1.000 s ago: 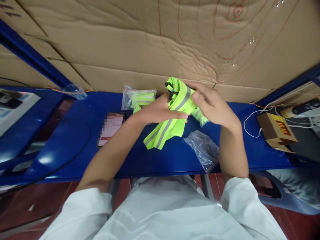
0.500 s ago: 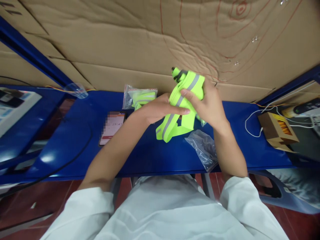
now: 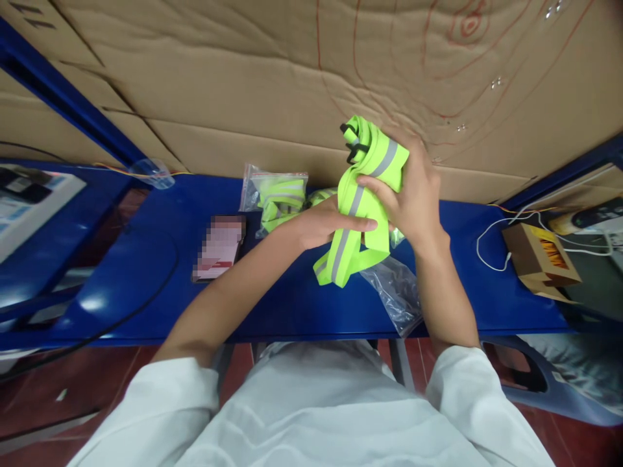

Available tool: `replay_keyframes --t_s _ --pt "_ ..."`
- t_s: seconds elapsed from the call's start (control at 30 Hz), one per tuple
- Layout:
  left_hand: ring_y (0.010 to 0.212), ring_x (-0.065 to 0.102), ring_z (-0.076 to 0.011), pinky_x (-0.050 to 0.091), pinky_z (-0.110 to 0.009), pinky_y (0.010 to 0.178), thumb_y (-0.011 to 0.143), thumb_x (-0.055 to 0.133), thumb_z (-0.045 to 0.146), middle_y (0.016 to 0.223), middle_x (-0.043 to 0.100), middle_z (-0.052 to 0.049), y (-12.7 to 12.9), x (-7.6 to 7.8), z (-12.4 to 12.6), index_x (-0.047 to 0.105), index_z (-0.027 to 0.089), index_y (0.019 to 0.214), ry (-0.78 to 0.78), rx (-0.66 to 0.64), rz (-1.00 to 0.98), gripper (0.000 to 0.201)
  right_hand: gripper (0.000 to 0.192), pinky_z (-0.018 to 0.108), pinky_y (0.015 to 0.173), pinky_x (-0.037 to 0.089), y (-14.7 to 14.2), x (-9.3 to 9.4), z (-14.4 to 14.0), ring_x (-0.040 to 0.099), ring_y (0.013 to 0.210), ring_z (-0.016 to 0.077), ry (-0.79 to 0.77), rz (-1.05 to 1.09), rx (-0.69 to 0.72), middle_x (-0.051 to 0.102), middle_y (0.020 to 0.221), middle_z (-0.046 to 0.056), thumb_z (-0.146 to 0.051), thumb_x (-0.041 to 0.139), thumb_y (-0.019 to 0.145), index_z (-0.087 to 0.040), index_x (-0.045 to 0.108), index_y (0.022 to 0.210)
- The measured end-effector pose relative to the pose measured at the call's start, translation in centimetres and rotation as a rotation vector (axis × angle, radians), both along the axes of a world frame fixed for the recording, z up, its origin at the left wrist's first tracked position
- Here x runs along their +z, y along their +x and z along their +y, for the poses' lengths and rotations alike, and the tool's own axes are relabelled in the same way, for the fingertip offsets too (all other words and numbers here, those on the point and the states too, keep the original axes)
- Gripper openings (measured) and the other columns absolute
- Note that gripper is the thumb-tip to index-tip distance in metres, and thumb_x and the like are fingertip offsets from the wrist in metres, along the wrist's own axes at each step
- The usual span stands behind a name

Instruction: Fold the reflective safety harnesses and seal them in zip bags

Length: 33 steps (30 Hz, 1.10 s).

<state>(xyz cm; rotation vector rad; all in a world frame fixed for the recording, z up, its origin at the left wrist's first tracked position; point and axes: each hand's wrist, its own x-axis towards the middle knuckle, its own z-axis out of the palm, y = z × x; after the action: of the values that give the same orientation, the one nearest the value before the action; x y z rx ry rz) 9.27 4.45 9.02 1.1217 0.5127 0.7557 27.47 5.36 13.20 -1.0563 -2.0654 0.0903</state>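
A phone [image 3: 219,247] lies on the blue table [image 3: 146,285], well left of the grip, with a bagged strap [image 3: 274,196] nearer. The left hand [image 3: 324,224] pinches the neon strap [image 3: 363,194] low down; the right hand [image 3: 413,194] clasps its bunched top. An empty plastic bag [image 3: 395,292] lies just below. A cardboard box [image 3: 540,259] sits far right.
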Motion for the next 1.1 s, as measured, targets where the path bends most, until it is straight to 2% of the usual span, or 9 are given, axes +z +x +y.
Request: replay_keyframes --t_s 0.07,0.2,0.37,0.47,0.57,0.7,0.83,0.93,1.1 --pt "0.098 0.077 -0.0284 0.062 -0.04 0.087 0.066 0.096 0.031 0.104 0.08 -0.009 -0.2 -0.2 0.2 0.073 0.014 0.108 0.088 0.115 0.046 0.051 0.055 0.061 0.12 0.047 0.2 0.1 0.0 0.054 0.144 0.0378 -0.01 0.037 -0.019 0.067 0.137 0.006 -0.069 0.062 0.095 -0.041 0.058 0.142" --pt "0.092 0.076 -0.0272 0.061 -0.037 0.08 0.067 0.097 0.037 0.102 0.079 -0.009 -1.8 0.1 1.2 0.073 0.013 0.111 0.31 0.257 0.287 0.056 0.061 0.059 0.113 0.052 -0.4 0.0 -0.4 0.065 0.128 0.0375 -0.124 0.176 -0.048 0.071 0.119 0.009 -0.076 0.065 0.091 -0.027 0.065 0.127" --pt "0.105 0.075 -0.0285 0.062 -0.039 0.09 0.067 0.095 0.032 0.118 0.079 -0.008 -3.2 0.6 2.0 0.071 0.016 0.121 0.383 0.211 0.454 0.061 0.059 0.049 0.105 0.059 -1.5 -0.3 -0.9 0.071 0.112 0.0306 -0.23 0.294 0.03 0.074 0.104 0.006 -0.077 0.067 0.089 -0.022 0.068 0.11" --pt "0.106 0.076 -0.0286 0.063 -0.041 0.092 0.066 0.092 0.026 0.114 0.08 -0.008 -2.2 -0.3 1.9 0.073 0.016 0.114 0.278 0.196 0.415 0.053 0.054 0.045 0.097 0.062 -1.7 0.1 -1.1 0.074 0.105 0.0269 -0.335 0.413 0.08 0.077 0.102 0.004 -0.074 0.059 0.095 -0.023 0.072 0.107" --pt "0.105 0.076 -0.0286 0.064 -0.041 0.09 0.067 0.089 0.026 0.113 0.08 -0.009 -1.0 -1.3 1.7 0.073 0.016 0.113 0.18 0.153 0.356 0.05 0.051 0.041 0.088 0.064 -1.4 0.6 -1.1 0.076 0.094 0.0232 -0.361 0.509 0.031 0.078 0.096 0.002 -0.07 0.059 0.097 -0.022 0.075 0.1" --pt "0.105 0.075 -0.0274 0.062 -0.04 0.093 0.075 0.084 0.031 0.113 0.079 -0.009 -1.1 -1.2 1.7 0.074 0.015 0.108 0.363 0.049 0.414 0.038 0.048 0.037 0.077 0.064 -0.2 1.0 -0.8 0.077 0.085 0.0217 -0.479 0.564 0.06 0.078 0.084 0.002 -0.069 0.064 0.095 -0.023 0.077 0.094" --pt "0.105 0.074 -0.0259 0.06 -0.037 0.095 0.084 0.078 0.04 0.114 0.078 -0.009 -3.0 0.0 2.0 0.072 0.016 0.115 0.54 -0.007 0.52 0.04 0.05 0.04 0.084 0.065 1.4 1.3 -0.6 0.078 0.095 0.0246 -0.608 0.576 0.117 0.082 0.096 0.009 -0.067 0.069 0.093 -0.019 0.079 0.098" --pt "0.114 0.071 -0.026 0.058 -0.034 0.1 0.086 0.077 0.041 0.122 0.077 -0.008 -3.9 0.7 2.2 0.068 0.016 0.128 0.621 -0.034 0.506 0.05 0.049 0.041 0.095 0.064 1.6 1.3 -0.4 0.075 0.113 0.0258 -0.754 0.612 0.25 0.082 0.108 0.009 -0.068 0.066 0.095 -0.022 0.078 0.105" --pt "0.112 0.072 -0.0261 0.056 -0.035 0.101 0.092 0.069 0.044 0.115 0.079 -0.009 -4.1 1.3 1.7 0.073 0.015 0.117 0.763 -0.124 0.555 0.039 0.051 0.042 0.1 0.065 -0.3 0.5 0.2 0.074 0.119 0.0256 -0.922 0.681 0.351 0.081 0.116 0.004 -0.071 0.069 0.09 -0.026 0.076 0.113"
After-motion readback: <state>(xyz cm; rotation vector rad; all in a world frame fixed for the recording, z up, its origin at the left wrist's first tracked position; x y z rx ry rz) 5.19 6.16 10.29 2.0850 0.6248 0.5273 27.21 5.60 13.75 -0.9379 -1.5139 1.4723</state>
